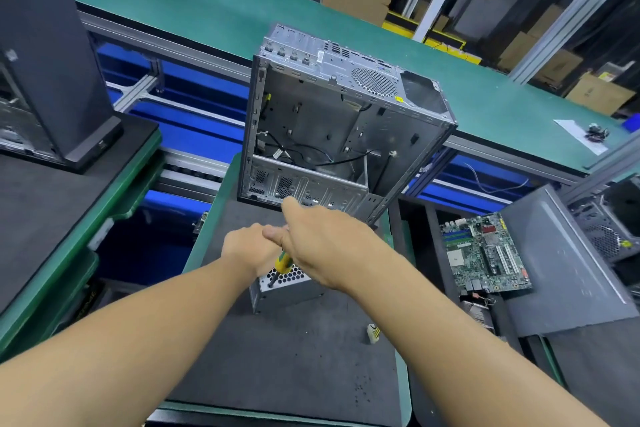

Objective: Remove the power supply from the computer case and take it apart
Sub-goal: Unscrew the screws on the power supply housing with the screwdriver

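The grey metal power supply (291, 289) sits on the dark mat in front of me, its honeycomb grille facing up, mostly hidden under my hands. My right hand (322, 239) is shut on a yellow-green screwdriver (281, 265) whose tip rests on a corner of the power supply. My left hand (247, 246) lies on top of the unit, touching the right hand, its fingers hidden. Behind them stands the open silver computer case (332, 121), emptied, with loose black cables inside.
A green motherboard (485, 253) and a grey side panel (561, 270) lie to the right. A small white connector (373, 333) rests on the mat (294, 357). Another dark case (45, 55) stands at left. A green conveyor (242, 10) runs behind.
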`<move>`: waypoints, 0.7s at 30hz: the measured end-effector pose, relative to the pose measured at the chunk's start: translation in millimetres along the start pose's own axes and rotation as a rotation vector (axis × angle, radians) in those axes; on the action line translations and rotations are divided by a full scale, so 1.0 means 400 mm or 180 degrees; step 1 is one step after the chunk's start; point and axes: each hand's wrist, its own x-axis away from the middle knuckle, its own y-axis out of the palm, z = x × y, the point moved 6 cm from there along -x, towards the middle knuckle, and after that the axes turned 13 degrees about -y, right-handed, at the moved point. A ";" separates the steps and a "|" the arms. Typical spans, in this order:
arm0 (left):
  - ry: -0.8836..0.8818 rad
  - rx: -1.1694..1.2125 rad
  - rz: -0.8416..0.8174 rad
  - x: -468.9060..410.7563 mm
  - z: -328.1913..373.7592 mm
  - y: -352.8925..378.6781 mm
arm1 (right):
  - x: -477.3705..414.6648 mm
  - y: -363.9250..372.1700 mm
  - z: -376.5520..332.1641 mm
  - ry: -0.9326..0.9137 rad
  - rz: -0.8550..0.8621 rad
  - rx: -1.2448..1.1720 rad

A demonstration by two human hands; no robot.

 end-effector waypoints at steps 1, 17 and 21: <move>-0.0075 -0.0021 0.0020 0.002 -0.005 0.000 | -0.005 0.000 -0.011 -0.0142 -0.0002 0.0043; -0.0198 0.0106 0.0045 0.001 -0.015 -0.011 | -0.022 -0.001 -0.014 -0.0109 -0.0424 -0.0227; -0.0150 0.0154 0.0003 -0.003 -0.006 -0.008 | -0.011 0.002 0.002 0.0055 -0.0675 -0.0419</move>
